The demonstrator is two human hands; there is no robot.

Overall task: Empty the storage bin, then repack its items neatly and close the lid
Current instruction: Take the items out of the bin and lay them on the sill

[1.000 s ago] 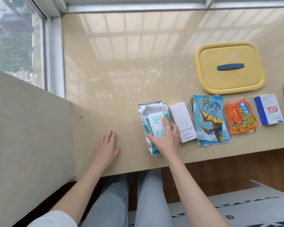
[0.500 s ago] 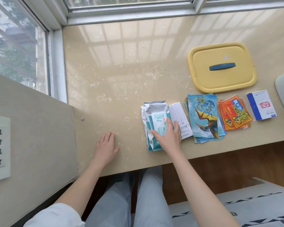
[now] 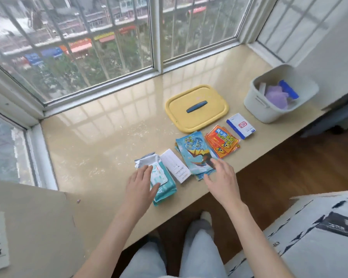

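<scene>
Yellow lid lies flat on the counter, near the pale grey bin, which holds purple and blue items. The left hand rests with straight fingers on the teal wipes pack. The right hand, fingers spread, is over the near edge of the blue packets.

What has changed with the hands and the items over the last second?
The right hand let go of the wipes pack and moved right; it is now open over the blue packets. The left hand left the bare sill and moved right onto the wipes pack, fingers flat. The white box, orange packets and yellow lid stayed put.
</scene>
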